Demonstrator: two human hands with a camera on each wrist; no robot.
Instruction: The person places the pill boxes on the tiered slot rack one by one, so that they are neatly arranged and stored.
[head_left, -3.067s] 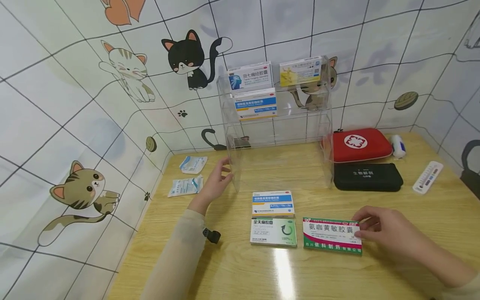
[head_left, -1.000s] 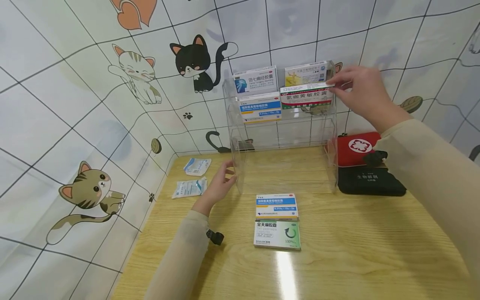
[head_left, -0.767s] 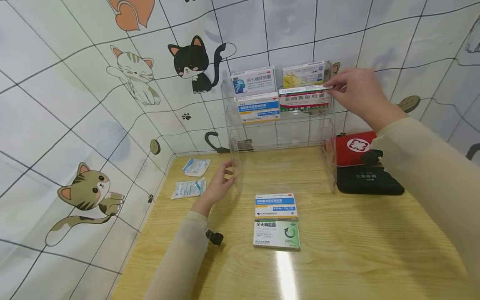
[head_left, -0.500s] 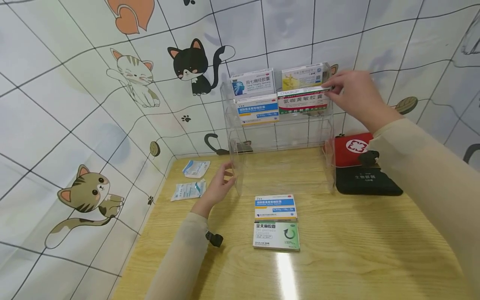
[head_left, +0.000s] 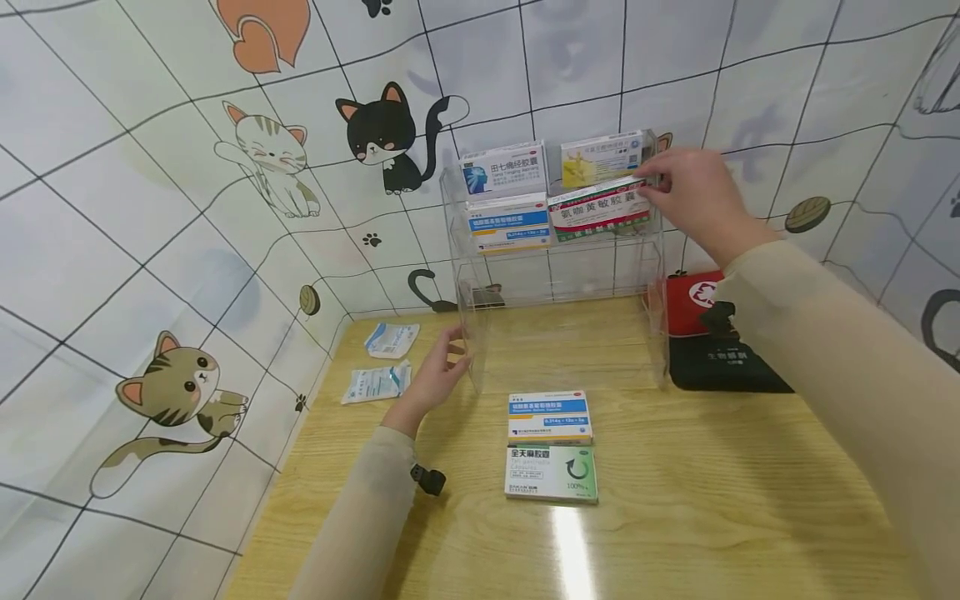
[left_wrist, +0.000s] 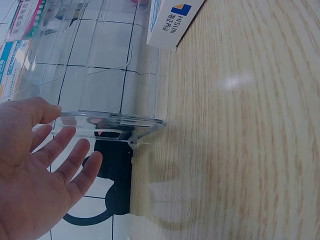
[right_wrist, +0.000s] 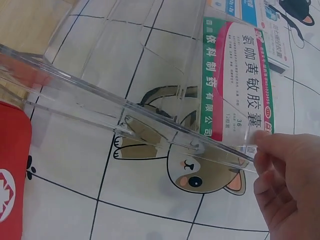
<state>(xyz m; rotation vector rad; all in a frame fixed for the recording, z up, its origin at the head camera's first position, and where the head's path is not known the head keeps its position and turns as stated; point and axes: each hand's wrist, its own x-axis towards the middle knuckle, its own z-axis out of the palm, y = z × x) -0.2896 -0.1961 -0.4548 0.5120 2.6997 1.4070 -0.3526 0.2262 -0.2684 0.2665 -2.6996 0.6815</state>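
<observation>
At the upper right of the clear acrylic rack (head_left: 555, 350), my right hand (head_left: 693, 196) pinches the right end of a white, red and green medicine box (head_left: 600, 212). The box sits at the second tier, slightly tilted with its right end higher, beside a blue and white medicine box (head_left: 510, 225). In the right wrist view thumb and fingers (right_wrist: 270, 142) meet at the box's corner. My left hand (head_left: 435, 375) is at the rack's left side panel, fingers loosely extended; the left wrist view shows the thumb (left_wrist: 47, 111) right at the panel's edge.
Two more boxes stand on the top tier: a white one (head_left: 504, 171) and a yellow one (head_left: 600, 158). On the table lie a blue-white box (head_left: 549, 417), a green-white box (head_left: 551, 473) and two sachets (head_left: 377, 383). A red case (head_left: 682, 304) and black pouch (head_left: 723, 364) sit right.
The red and green box has gone from the table to the rack's second tier in my right hand. Lately it has shifted slightly left and tilted. My left hand stays by the rack.
</observation>
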